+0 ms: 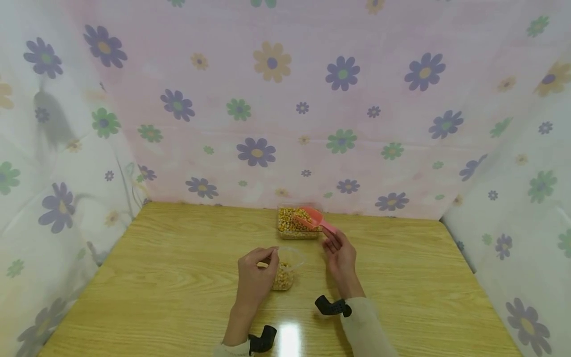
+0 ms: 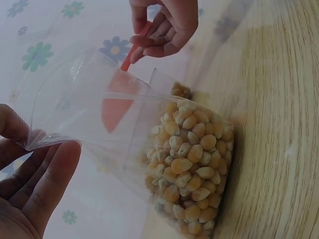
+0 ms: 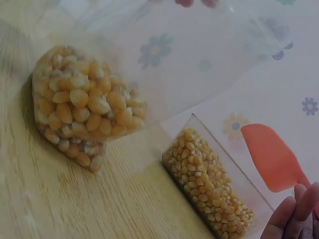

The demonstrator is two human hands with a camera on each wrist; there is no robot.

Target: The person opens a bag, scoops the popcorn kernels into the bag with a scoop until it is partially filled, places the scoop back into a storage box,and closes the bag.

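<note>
My left hand (image 1: 256, 277) pinches the rim of a clear plastic bag (image 2: 70, 102) between thumb and fingers. The bag stands on the table with its mouth spread, its lower part filled with yellow corn kernels (image 2: 192, 164). Behind it sits a clear rectangular box (image 1: 285, 235), also holding corn kernels (image 3: 199, 184). My right hand (image 1: 342, 260) grips the handle of a pink-red scoop (image 3: 269, 157), whose bowl is over the box in the head view. Seen from the left wrist, the scoop shows through the bag's clear film.
The wood-grain table (image 1: 178, 277) reaches back to a flower-printed cloth (image 1: 303, 124), which also hangs at both sides. Black wrist-worn pieces (image 1: 263, 339) sit on both forearms. A bright reflection lies on the table's near middle.
</note>
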